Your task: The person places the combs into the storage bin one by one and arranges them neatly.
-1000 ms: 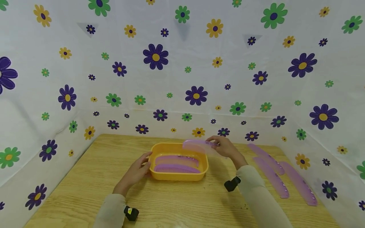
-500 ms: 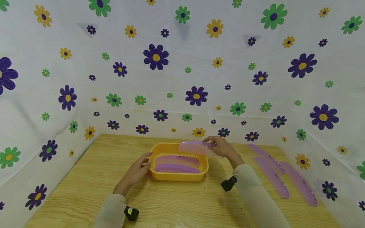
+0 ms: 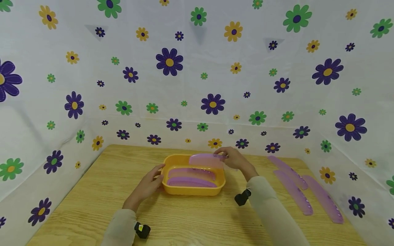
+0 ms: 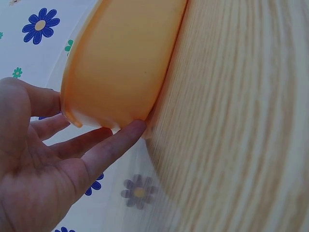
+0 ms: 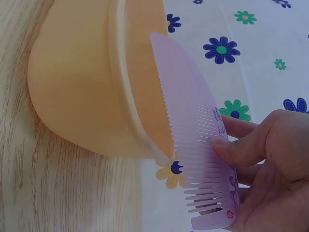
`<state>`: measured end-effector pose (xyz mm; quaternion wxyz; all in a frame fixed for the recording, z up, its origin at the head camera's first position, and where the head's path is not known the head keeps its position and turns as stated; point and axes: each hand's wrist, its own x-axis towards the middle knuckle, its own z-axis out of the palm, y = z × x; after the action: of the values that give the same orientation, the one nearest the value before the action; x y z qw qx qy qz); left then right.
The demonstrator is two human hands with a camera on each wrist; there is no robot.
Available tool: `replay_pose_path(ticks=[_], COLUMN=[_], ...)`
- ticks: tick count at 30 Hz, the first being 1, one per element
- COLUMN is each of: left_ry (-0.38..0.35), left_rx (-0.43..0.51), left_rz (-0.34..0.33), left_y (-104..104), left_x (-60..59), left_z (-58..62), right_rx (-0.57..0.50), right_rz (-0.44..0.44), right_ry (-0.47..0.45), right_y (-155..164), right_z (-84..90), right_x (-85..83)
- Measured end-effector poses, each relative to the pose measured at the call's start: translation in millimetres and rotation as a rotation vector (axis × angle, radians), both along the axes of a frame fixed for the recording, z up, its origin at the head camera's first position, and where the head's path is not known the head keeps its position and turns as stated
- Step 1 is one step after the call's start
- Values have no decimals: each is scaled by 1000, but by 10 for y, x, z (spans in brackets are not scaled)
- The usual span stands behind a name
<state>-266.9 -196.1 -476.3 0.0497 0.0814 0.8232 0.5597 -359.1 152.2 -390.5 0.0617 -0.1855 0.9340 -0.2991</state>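
Note:
My right hand (image 3: 234, 160) pinches a purple comb (image 3: 204, 159) by one end, thumb on one face and fingers behind. The comb hangs over the far right rim of a yellow plastic tub (image 3: 192, 191), teeth downward. In the right wrist view, the comb (image 5: 186, 92) overlaps the tub's rim, with wide teeth near the hand and fine teeth at the far end. Two more purple combs, a front one (image 3: 192, 181) and a rear one (image 3: 191, 173), lie inside the tub. My left hand (image 3: 148, 184) touches the tub's left end; in the left wrist view, its fingers (image 4: 113, 147) reach out against the wall.
Three more purple combs lie on the right of the wooden table (image 3: 184, 218): a far one (image 3: 287, 171), a middle one (image 3: 293, 191) and a right one (image 3: 323, 200). A flower-patterned white sheet (image 3: 184, 85) surrounds the table at the back and sides.
My right hand has moved left with the comb, carrying it farther over the tub. The left hand and the tub have stayed in place.

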Motion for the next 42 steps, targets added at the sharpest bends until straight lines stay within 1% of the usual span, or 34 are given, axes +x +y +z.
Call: replay_pose_path(ticks=[7,11,15,20,25,27,31,33,42], left_ry=[4,3,2,4,7,7,10,12,15], left_rx=[1,-2,-3,-4,-16,-21,-27,-24,-29], left_rz=[4,9,11,10,11,13,15,16,18], left_y=[-3,0,1,1,6,7,2,0,-1], left_x=[-8,-4,-2,-3,-5,-5,-11,-13,-12], left_z=[-13,-13,-13,-12,-5,-1,-1,-1,-12], right_rx=[17,34,45,69,85,93,102,98,92], right_rz=[19,56,75,70,41,45,84,95,70], right_ry=[-2,27,24,5,-38,-39,-24,-33,-109], right_y=[-66,-104,-143,-216,-322,-365,-445,-482,-627], right_z=[8,17,7,5,0,-6,0,6,-38], right_x=[-1,-11,-47,-92,-106,-108,-102,-96,-100])
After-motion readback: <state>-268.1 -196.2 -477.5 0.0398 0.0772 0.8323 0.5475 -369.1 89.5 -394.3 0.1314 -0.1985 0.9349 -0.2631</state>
